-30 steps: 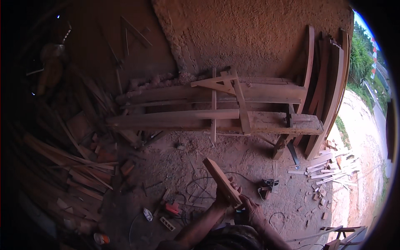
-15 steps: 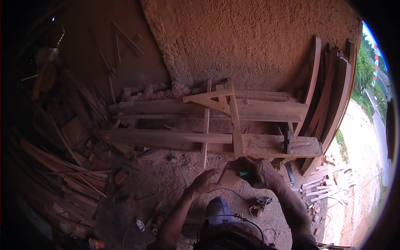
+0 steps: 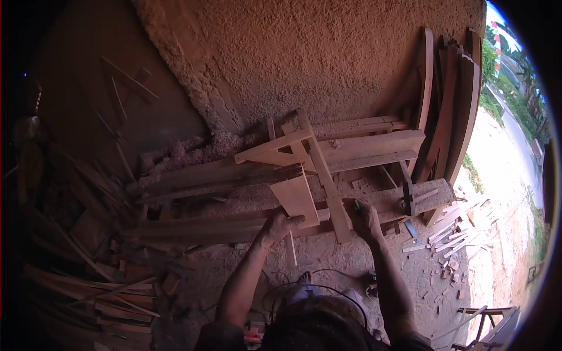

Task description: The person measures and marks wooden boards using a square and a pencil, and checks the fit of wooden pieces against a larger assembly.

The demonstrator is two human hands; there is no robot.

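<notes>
My left hand (image 3: 276, 228) grips a pale board (image 3: 293, 194) at its lower left, thumb on its face, the board tilted over the rough bench (image 3: 374, 205). My right hand (image 3: 366, 221) is closed on a small green object (image 3: 356, 206), perhaps a pen, just right of a long wooden strip (image 3: 331, 199). That strip belongs to a wooden triangle frame (image 3: 263, 149) lying across the long planks (image 3: 369, 143). A dark clamp-like piece (image 3: 408, 196) sits at the bench's right end.
Tall boards (image 3: 461, 117) lean on the rough wall (image 3: 281, 58) at the right. Offcuts (image 3: 445, 234) lie at the bright opening onto a road (image 3: 515, 123). Loose wood (image 3: 117, 292) fills the lower left; a cable (image 3: 328, 272) crosses the dusty floor.
The board has moved up from low near my body to over the bench. My right hand has left the board and moved up rightward with the green object.
</notes>
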